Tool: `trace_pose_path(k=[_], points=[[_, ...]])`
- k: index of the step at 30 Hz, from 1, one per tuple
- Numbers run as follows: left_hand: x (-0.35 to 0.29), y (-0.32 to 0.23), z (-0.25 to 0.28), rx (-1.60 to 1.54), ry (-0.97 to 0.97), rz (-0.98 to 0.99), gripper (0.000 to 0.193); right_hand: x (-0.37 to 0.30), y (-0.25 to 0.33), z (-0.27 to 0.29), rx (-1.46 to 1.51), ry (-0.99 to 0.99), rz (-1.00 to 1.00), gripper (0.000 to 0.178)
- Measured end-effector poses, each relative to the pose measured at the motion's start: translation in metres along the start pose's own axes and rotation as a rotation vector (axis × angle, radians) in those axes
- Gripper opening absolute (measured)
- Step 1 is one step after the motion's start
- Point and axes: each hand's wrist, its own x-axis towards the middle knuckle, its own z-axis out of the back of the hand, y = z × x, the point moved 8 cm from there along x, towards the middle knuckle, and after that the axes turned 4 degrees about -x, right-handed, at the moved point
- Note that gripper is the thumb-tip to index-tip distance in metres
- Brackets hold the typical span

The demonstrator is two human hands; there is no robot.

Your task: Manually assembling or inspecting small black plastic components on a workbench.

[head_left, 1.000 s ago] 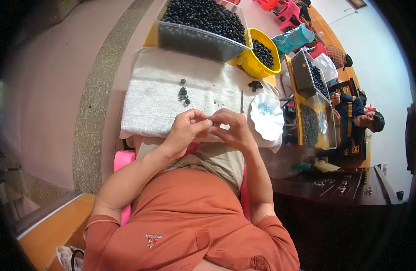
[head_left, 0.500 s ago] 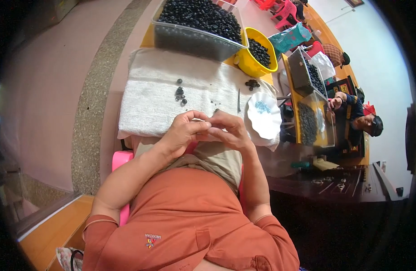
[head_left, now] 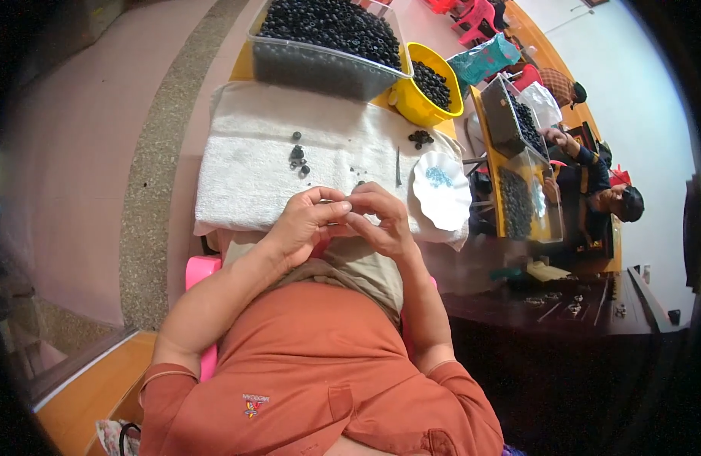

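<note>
Just over the near edge of a white towel, my left hand and my right hand meet at the fingertips. Thumbs and fingers of both are pinched together; whatever is between them is too small or hidden to name. Beyond my left hand, a few small black round pieces lie on the towel. Tiny dark bits are scattered just past my fingers. To the right of my right hand sits a white scalloped plate holding small light-blue pieces. A thin dark tool lies left of the plate.
A clear bin full of black pieces stands at the far edge, beside a yellow basin of similar pieces. More black pieces are clustered near the plate. Another person works at a table with bins to the right.
My hands stay joined at the fingertips, with small finger shifts. The view has moved slightly. The person at the right has raised an arm over the bins.
</note>
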Motion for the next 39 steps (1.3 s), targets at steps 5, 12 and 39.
trace_pose_path(k=[5,12,39], points=[[0.0,0.002,0.0,0.017,0.006,0.026,0.02,0.001,0.0,-0.004,0.051,0.119,-0.048,0.027],[0.002,0.004,-0.001,0.03,0.005,0.008,0.02,-0.004,-0.002,-0.001,-0.015,0.038,0.023,0.025],[0.001,0.003,0.005,0.111,-0.124,-0.066,0.011,-0.055,-0.1,0.163,-0.943,-0.208,-0.327,0.013]])
